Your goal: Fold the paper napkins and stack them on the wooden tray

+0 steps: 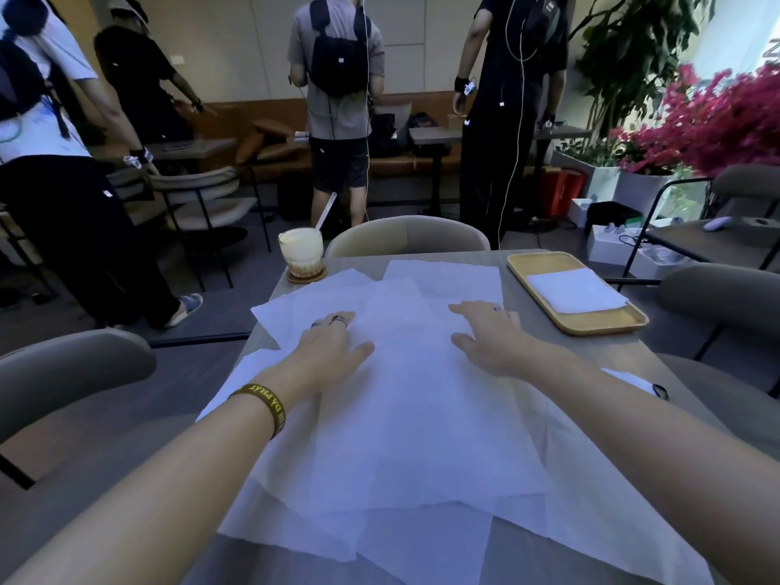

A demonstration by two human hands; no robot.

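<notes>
While the left hand (333,344) and right hand (489,335) lie flat with fingers straight, gripping nothing, on the top sheet of the loose heap of unfolded white paper napkins (413,415), the step in hand looks like smoothing one sheet before its fold. The heap covers the middle of the grey tabletop (612,361), its sheets overlapping at odd angles. At two o'clock from the hands sits the pale rectangular wooden tray (599,325), carrying one folded white napkin (574,291). To fold well, the person should pinch only the top sheet's near corners, since thin layers may lift together, then bring edge to edge squarely and crease with a flat palm. At eleven o'clock a ribbed glass of creamy drink (300,253) stands near the heap; a wide sweep could knock it.
</notes>
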